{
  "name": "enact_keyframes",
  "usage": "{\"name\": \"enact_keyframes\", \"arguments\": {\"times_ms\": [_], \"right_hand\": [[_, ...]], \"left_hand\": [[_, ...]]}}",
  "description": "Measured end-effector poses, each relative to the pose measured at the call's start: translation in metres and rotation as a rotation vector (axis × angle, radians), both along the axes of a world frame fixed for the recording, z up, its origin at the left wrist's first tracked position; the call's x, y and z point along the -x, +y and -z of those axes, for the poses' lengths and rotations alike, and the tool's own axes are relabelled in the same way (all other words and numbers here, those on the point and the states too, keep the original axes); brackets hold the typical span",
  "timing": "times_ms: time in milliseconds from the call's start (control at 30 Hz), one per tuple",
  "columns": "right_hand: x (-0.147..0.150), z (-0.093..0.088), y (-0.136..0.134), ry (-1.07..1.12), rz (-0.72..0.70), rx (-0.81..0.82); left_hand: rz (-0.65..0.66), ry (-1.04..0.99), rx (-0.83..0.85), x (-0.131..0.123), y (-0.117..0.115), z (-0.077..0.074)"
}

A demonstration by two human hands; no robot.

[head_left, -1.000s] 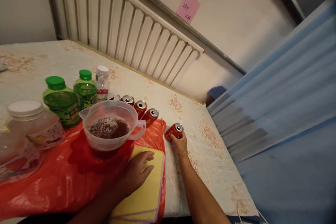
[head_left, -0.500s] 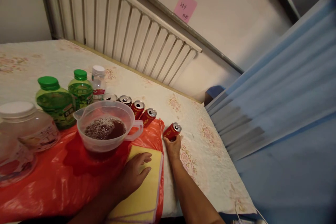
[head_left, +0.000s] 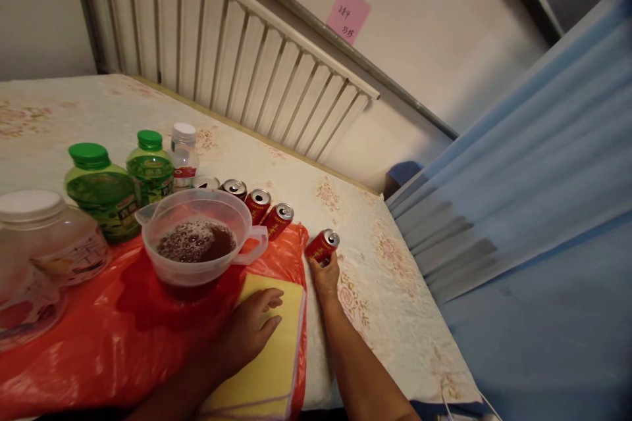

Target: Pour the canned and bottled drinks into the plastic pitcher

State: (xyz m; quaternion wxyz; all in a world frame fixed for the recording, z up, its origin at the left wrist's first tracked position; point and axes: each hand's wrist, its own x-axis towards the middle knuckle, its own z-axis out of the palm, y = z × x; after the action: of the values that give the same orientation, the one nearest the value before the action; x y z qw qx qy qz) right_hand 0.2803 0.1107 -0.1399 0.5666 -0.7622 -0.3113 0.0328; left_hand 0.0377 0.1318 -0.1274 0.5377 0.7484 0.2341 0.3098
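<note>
My right hand (head_left: 326, 278) is closed around the near side of a small red can (head_left: 322, 245) that stands on the flowered tablecloth (head_left: 375, 276). My left hand (head_left: 249, 329) lies flat, fingers apart, on a yellow cloth (head_left: 276, 355) at the table's near edge. Just beyond it stands a clear plastic jug (head_left: 200, 243) holding dark foamy liquid, on a red plastic sheet (head_left: 99, 335). A row of several red cans (head_left: 269, 210) runs behind the jug.
Two green-capped bottles (head_left: 101, 187), a small white-capped bottle (head_left: 184, 148) and a clear jar with a white lid (head_left: 52, 230) stand at the left. A white radiator (head_left: 237, 59) lines the wall behind. Blue fabric (head_left: 533, 210) hangs on the right.
The red can with my right hand on it has shifted slightly left toward the red sheet. My left hand has stayed on the yellow cloth.
</note>
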Motion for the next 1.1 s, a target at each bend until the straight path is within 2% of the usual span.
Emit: {"name": "enact_keyframes", "arguments": {"times_ms": [133,367,700,1100], "right_hand": [[-0.001,0.003,0.001,0.002,-0.009,-0.013],[-0.009,0.013,0.004,-0.049,0.081,0.048],[-0.003,0.002,0.003,-0.014,0.054,0.036],[-0.005,0.006,0.003,-0.004,0.048,0.026]], "left_hand": [[0.003,0.008,0.008,0.0,-0.001,0.001],[0.028,0.03,0.002,-0.001,0.0,0.003],[0.03,0.02,0.025,-0.001,0.0,0.005],[0.0,0.007,0.032,-0.003,0.0,0.004]]}}
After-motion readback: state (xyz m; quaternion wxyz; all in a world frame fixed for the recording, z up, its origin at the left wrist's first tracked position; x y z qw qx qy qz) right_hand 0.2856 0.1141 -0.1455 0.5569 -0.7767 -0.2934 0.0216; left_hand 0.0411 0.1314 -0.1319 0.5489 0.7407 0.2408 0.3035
